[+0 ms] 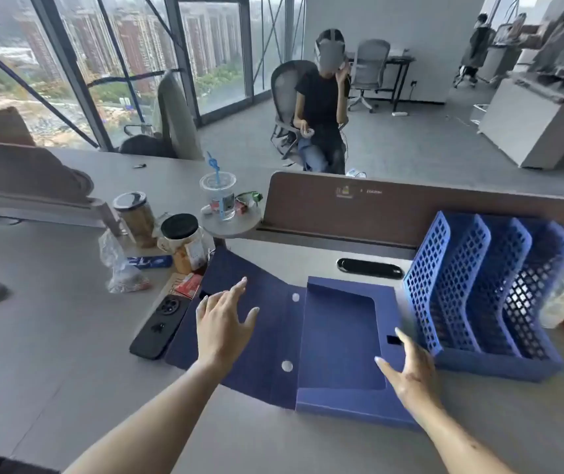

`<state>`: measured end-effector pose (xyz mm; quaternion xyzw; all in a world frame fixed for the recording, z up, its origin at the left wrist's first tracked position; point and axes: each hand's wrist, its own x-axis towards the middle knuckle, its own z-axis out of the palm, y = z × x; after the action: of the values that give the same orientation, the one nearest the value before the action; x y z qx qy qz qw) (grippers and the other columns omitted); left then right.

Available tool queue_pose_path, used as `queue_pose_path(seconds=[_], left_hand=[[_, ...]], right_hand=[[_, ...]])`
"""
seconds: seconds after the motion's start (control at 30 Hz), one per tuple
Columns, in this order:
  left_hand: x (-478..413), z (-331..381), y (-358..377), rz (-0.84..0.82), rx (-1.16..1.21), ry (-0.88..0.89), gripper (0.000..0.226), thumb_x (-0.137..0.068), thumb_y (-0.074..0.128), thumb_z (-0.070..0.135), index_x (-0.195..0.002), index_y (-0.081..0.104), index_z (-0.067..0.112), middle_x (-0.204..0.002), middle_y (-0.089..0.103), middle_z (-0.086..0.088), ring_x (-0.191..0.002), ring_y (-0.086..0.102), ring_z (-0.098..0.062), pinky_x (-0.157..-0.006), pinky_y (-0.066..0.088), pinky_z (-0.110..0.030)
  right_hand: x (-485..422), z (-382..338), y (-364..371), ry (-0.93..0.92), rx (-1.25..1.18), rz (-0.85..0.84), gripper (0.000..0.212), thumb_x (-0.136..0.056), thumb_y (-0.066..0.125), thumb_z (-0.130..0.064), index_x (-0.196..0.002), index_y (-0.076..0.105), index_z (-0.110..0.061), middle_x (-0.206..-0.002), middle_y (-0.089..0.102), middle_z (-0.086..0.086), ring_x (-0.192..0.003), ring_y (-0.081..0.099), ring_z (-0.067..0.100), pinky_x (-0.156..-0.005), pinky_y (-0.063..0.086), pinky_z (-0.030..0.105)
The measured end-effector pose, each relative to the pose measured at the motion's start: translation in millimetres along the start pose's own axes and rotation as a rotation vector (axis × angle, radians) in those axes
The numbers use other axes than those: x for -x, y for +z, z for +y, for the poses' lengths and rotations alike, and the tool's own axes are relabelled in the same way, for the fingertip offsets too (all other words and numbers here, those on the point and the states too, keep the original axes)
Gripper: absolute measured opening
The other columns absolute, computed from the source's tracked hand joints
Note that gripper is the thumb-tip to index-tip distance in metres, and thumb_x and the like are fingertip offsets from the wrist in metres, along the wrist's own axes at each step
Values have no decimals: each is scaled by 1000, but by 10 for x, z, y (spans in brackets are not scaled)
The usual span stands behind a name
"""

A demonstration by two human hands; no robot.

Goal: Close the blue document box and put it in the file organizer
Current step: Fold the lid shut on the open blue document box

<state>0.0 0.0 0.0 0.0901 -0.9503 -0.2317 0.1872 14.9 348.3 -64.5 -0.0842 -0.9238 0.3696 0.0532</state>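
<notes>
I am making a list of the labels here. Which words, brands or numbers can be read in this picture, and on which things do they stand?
No text can be read for certain.
Sticker and small print on the brown divider: blurred.
Label on the black-lidded jar: blurred.
Blue packet: white letters, unreadable.
Red packet: too small.
Cup label: blurred.

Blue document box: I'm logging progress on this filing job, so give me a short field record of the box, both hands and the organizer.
box state: blue document box lies open and flat on the desk, lid flap spread to the left
left hand: open, palm down over the lid flap
right hand: open, at the box's right edge
organizer: blue mesh file organizer stands right of the box, visible slots empty
nearby: black phone beside the flap's left edge
task status: box not yet closed
</notes>
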Motion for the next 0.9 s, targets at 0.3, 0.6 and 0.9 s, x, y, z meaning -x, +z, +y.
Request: queue_pose_path(seconds=[0.3,0.6,0.9], left_hand=[[203,-552,-89,-228,-296,-285,122,-62,75,70,-153,-3,45,-166,4,0,-148,6,-43,-117,9,-57],[49,-701,-329,-189,-360,-273,100,-71,77,56,-152,27,29,-129,64,1,-114,57,-28,-93,32,-43],[-355,-50,-631,-284,4,-121,69,-76,72,17,-140,49,32,-101,73,-4,-97,64,-28,-80,53,-39]], right_hand=[[357,403,320,288,76,-176,115,-63,86,-47,-154,19,-25,-165,5,4,-150,14,27,-118,21,47],[346,260,375,253,112,-192,112,-64,84,-48,-153,21,-19,-161,13,10,-148,16,28,-115,25,46],[298,199,382,286,129,-314,101,-66,80,-53,-150,27,-31,-155,12,12,-143,16,29,-112,30,44]])
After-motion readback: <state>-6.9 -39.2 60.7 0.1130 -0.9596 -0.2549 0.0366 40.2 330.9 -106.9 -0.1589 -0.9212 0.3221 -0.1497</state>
